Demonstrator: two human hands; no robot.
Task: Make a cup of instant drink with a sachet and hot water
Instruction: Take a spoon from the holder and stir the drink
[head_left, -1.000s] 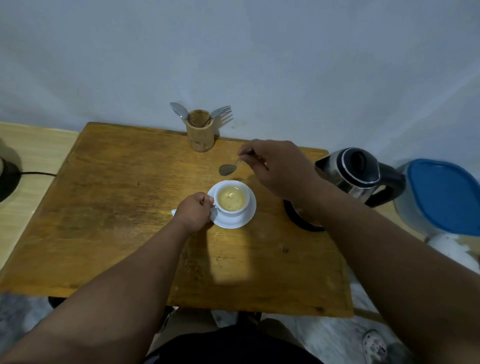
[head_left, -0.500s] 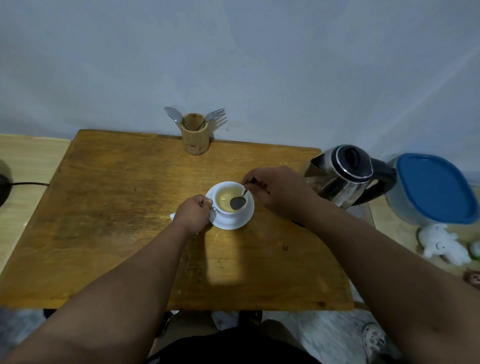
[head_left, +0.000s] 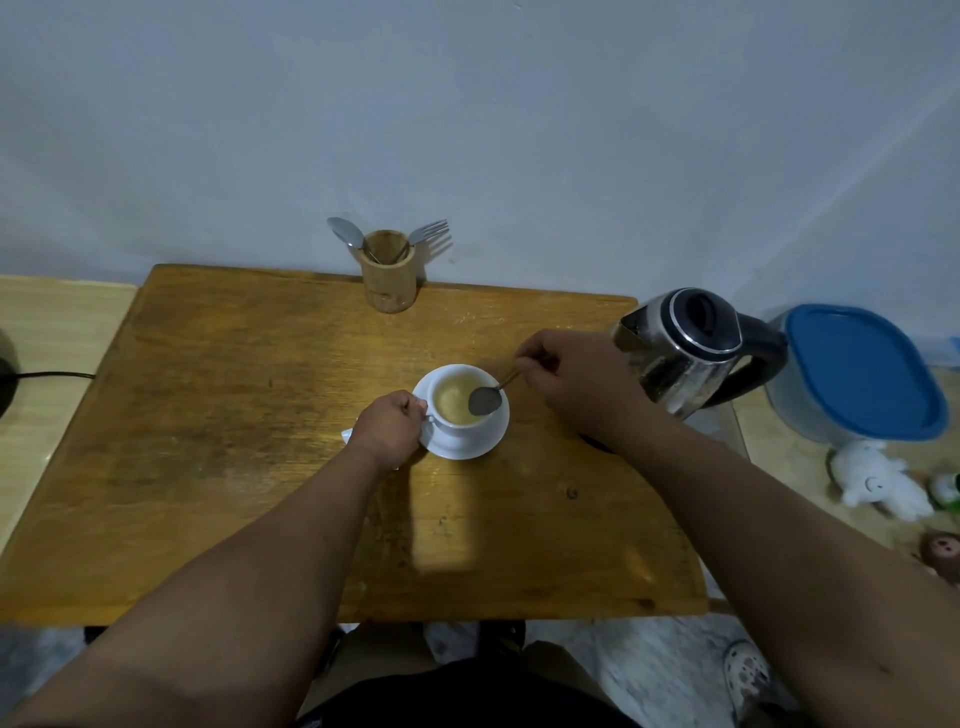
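1. Steadying the cup (head_left: 460, 410) on its saucer (head_left: 470, 447) mid-counter (head_left: 234, 415), the left hand (head_left: 387, 431) is clamped on the handle.
2. Right hand (head_left: 576, 384) is pinching the spoon (head_left: 485, 400) over the drink; brisk stirring is likely risking a slop.

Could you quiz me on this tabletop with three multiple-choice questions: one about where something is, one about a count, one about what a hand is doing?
1. Where does the kettle stand?
A. At the table's right edge
B. Beside the wooden holder
C. On the floor

2. How many utensils stick out of the wooden holder?
A. None
B. Two
C. Five

3. What is the right hand doing?
A. Lifting the kettle
B. Resting flat on the table
C. Holding a spoon over the cup

Answers:
1. A, it sits by the right edge, near the blue-lidded container.
2. B, one spoon and one fork show.
3. C, its grip pinches the handle while the left hand holds the cup's handle.
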